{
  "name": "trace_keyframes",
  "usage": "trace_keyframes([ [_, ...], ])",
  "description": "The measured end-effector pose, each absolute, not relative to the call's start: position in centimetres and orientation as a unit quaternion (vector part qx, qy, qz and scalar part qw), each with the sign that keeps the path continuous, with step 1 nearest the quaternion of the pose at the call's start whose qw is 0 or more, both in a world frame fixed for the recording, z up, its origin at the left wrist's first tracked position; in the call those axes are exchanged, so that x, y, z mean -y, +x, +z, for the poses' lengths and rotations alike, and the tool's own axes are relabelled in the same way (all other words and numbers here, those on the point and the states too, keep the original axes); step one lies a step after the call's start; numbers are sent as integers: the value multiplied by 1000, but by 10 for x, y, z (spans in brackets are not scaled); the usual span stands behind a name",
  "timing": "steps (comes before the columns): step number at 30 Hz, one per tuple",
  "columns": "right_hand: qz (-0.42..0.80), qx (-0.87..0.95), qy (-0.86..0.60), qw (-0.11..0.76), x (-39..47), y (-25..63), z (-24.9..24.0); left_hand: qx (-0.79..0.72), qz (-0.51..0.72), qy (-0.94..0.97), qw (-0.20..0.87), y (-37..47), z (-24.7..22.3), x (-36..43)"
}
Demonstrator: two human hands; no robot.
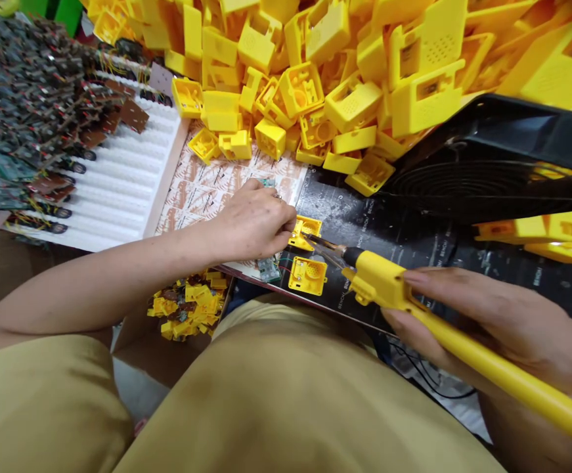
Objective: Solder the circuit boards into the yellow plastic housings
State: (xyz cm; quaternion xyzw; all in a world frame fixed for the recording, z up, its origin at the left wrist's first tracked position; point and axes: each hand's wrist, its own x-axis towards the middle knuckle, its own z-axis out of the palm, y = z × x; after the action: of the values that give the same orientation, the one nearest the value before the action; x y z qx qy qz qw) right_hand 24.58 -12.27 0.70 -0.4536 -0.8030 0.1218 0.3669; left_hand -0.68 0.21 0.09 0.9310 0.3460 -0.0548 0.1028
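Note:
My right hand (502, 322) is wrapped round a yellow soldering iron (381, 279), whose metal tip reaches into a small yellow plastic housing (310, 226) on the bench. Over the left side of that housing, my left hand (256, 220) has its fingers pinched together; whatever they hold is hidden. A second yellow housing (308, 276) lies open side up nearer the bench edge, with thin wires running to a green circuit board (268, 269) at its left. Another green board (266, 182) shows partly behind my left hand.
A large heap of yellow housings (305, 92) fills the far side. To the right stands a black fan (492, 157). On the left, many circuit boards (29, 112) lie on a ridged white foam tray (138, 151). Below the bench edge is a box of yellow parts (187, 305).

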Motion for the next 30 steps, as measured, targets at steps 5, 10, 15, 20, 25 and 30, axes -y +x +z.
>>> trace_keyframes([
  [5,128,845,-392,341,114,248,-6,-351,-72,929,94,-3,2,-2],
  [10,86,865,-345,354,104,240,4,-341,-85,932,92,0,5,-4],
  [15,58,888,-287,355,98,244,12,-339,-111,930,91,3,8,-6],
  [20,111,844,-417,318,113,260,10,-333,-100,934,84,2,8,-7],
  [25,138,838,-432,305,123,262,4,-326,-75,939,75,1,5,-7],
  [30,137,843,-404,327,116,253,7,-324,-75,940,77,1,6,-6],
])
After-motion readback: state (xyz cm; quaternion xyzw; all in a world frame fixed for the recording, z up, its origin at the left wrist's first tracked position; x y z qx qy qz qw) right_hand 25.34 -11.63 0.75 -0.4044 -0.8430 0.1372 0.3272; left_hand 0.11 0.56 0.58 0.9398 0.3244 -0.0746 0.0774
